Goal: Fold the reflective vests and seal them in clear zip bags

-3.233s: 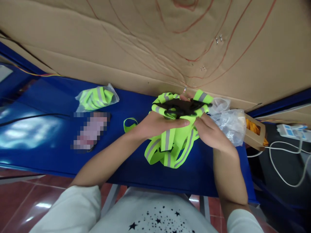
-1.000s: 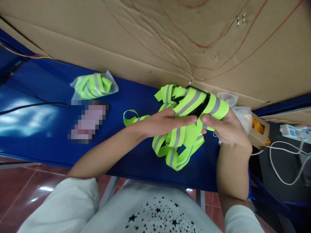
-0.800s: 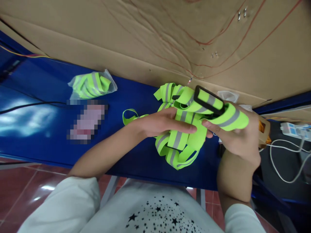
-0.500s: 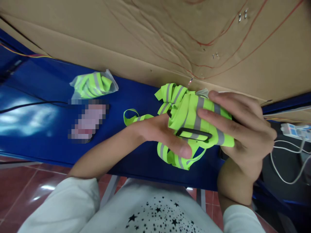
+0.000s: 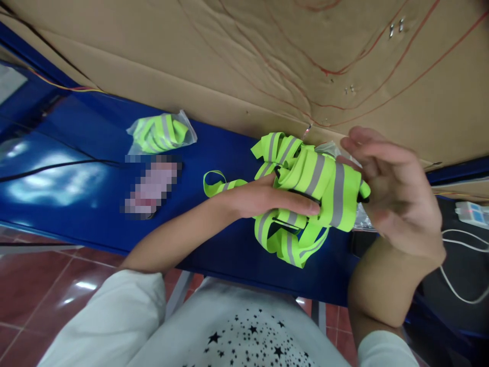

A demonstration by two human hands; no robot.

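Note:
A neon-yellow reflective strap vest (image 5: 305, 193) with grey stripes and a black buckle is bunched over the blue table (image 5: 87, 168). My left hand (image 5: 263, 199) lies across the bundle, thumb and fingers closed on the folded straps. My right hand (image 5: 393, 188) is at the bundle's right end, fingers spread and stretched out; its palm is against the wide band. Loose loops of strap hang below the hands, and one loop trails to the left on the table.
A clear bag with another folded yellow vest (image 5: 162, 133) lies at the back left, a blurred pink object (image 5: 153, 187) in front of it. Brown cardboard (image 5: 267, 56) stands behind the table. Crumpled clear plastic (image 5: 361, 221) and white cables (image 5: 458, 265) are at the right.
My right hand folded the wide band with the buckle over the bundle, then spread its fingers. My left hand kept its hold on the straps. The view shifted slightly.

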